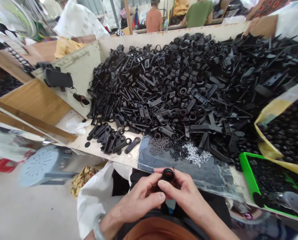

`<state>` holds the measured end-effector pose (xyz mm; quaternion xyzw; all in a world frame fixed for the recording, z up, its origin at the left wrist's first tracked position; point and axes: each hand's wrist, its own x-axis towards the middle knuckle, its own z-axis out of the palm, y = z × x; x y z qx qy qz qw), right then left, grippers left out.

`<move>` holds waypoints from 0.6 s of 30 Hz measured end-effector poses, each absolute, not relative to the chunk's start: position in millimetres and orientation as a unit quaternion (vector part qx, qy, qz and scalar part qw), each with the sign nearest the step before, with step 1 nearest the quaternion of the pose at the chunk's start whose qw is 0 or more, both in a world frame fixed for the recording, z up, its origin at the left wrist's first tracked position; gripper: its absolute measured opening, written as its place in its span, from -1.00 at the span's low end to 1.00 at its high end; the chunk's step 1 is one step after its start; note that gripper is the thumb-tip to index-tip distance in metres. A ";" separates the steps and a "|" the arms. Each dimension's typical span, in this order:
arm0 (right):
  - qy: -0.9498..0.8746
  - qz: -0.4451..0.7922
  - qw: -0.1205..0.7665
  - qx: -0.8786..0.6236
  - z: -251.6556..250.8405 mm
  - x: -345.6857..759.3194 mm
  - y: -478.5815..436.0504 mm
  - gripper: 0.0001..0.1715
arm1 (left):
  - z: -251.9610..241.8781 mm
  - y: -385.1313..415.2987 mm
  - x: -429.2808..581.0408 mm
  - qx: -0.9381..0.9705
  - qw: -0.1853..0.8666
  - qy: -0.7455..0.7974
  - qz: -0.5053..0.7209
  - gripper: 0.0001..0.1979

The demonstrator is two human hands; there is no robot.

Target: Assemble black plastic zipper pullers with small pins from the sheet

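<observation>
Cluttered workshop space surrounds a pale wooden bench, with co-workers at about 12 o'clock and a blue plastic stool near 9. Taken from the hands, the head view puts a large heap of black plastic parts at 12 o'clock, spreading round to 1 and 2.

Close to the body, the left hand and right hand meet around a black ring-ended part. Both have their fingers curled narrowly onto it, the right thumb lying against its near side; what the hidden fingertips do beneath, I cannot tell. To handle it well, I would brace the body of the part with one hand and let the other thumb press squarely, so the ring does not tilt.

Small screws lie at about 12 o'clock on a dark grey mat, white pins between 1 and 2: probably best worked short of them, lest a slip scatter them. Ring-ended handles lie grouped at 10 o'clock; a green tray sits at 3.
</observation>
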<state>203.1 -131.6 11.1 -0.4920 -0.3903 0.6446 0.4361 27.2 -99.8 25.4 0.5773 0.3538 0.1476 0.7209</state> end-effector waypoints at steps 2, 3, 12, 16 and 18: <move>-0.384 0.630 0.454 -0.499 9.2 200.8 -135.3 -0.47 | 29.5 -101.6 32.1 0.586 0.695 0.388 0.155 -0.57; -0.379 0.626 0.463 -0.501 7.5 199.7 -137.3 -0.48 | 30.9 -103.1 35.3 0.597 0.670 0.412 0.158 -0.62; -0.358 0.613 0.499 -0.496 2.8 193.2 -149.6 -0.54 | 40.7 -118.7 42.3 0.680 0.539 0.471 0.155 -0.69; -0.333 0.645 0.493 -0.479 3.4 195.7 -142.5 -0.49 | 32.1 -114.3 42.1 0.618 0.626 0.448 0.160 -0.66; -0.304 0.672 0.479 -0.476 2.8 200.5 -134.7 -0.44 | 26.5 -108.6 43.9 0.555 0.709 0.407 0.156 -0.63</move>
